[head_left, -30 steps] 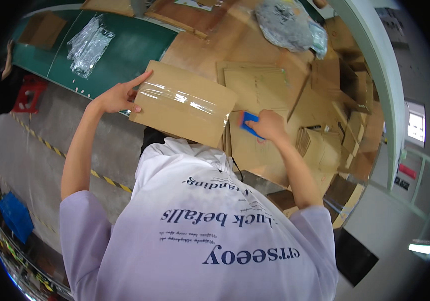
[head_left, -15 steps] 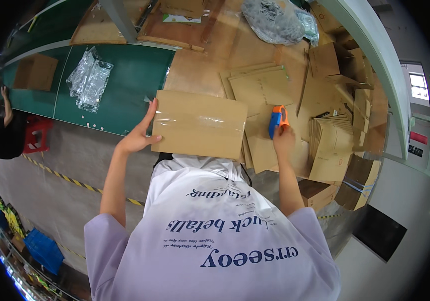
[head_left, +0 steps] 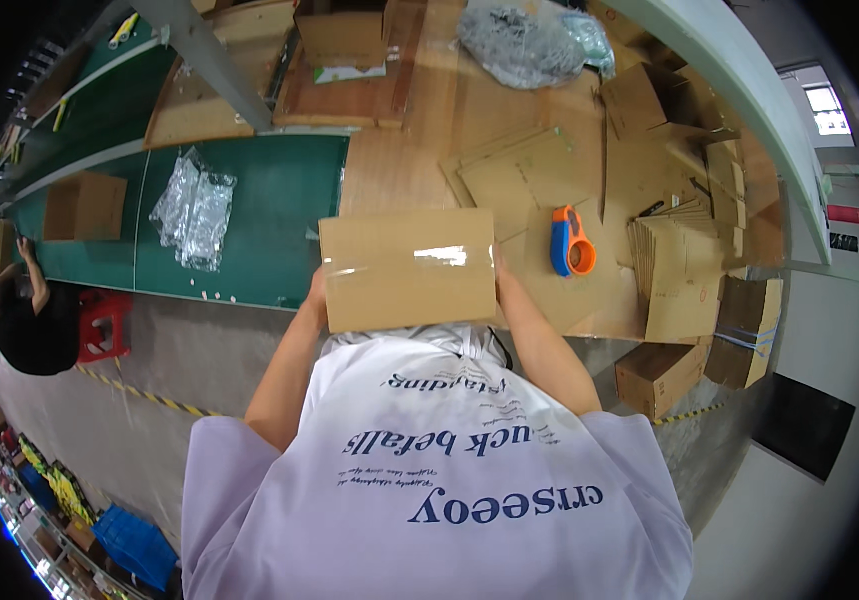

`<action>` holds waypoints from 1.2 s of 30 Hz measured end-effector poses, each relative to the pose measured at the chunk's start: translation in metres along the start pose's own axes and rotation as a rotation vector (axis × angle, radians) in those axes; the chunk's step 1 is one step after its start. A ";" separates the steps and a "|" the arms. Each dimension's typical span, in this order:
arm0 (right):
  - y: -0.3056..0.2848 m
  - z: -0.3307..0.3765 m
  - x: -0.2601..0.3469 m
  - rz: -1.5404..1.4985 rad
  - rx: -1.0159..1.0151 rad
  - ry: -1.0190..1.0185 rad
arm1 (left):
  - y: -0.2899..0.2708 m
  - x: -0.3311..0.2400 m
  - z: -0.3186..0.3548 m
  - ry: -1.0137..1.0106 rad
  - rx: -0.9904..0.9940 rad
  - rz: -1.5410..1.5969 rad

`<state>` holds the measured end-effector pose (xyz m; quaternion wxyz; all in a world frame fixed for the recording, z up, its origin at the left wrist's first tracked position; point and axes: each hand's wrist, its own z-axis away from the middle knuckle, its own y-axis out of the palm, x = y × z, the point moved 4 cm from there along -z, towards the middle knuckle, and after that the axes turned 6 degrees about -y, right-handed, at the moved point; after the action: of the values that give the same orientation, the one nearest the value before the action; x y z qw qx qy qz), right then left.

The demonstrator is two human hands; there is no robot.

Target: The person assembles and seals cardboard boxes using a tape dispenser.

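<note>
A cardboard box [head_left: 404, 290] with a shiny strip of clear tape across its top is in front of my body at the bench edge. My left hand [head_left: 318, 291] grips its left side and my right hand [head_left: 502, 277] its right side. Most of my fingers are hidden by the box. To the right of it, an orange and blue tape dispenser [head_left: 558, 247] lies on flat cardboard sheets [head_left: 527, 172], apart from my right hand.
Clear plastic packs [head_left: 192, 215] and an open carton [head_left: 86, 205] sit on the green table [head_left: 259, 190]. Folded cartons [head_left: 684, 270] stand at the right, beneath a white frame post [head_left: 749, 80]. A bulging plastic bag [head_left: 519, 45] lies at the back. A person [head_left: 34, 325] works far left by a red stool [head_left: 104, 322].
My right hand has let go of the tape dispenser, now lying on the cardboard, and has moved left to the box's right side. My left hand has shifted lower along the box's left side.
</note>
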<state>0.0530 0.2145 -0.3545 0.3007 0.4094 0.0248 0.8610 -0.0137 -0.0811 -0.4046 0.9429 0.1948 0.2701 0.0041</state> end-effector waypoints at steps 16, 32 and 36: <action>0.004 0.045 0.050 0.063 -0.041 -0.550 | -0.005 -0.089 0.069 0.584 0.014 0.038; 0.195 -0.030 -0.083 1.988 0.606 -1.071 | -0.004 -0.040 0.063 0.374 -0.025 -0.143; 0.191 -0.069 -0.143 1.947 0.498 -0.780 | -0.008 -0.036 0.066 0.355 0.039 -0.223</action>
<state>-0.0228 -0.0044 -0.4440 -0.6182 0.5492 -0.2347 0.5110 -0.0117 -0.1163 -0.3377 0.8712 0.1783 0.4518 -0.0715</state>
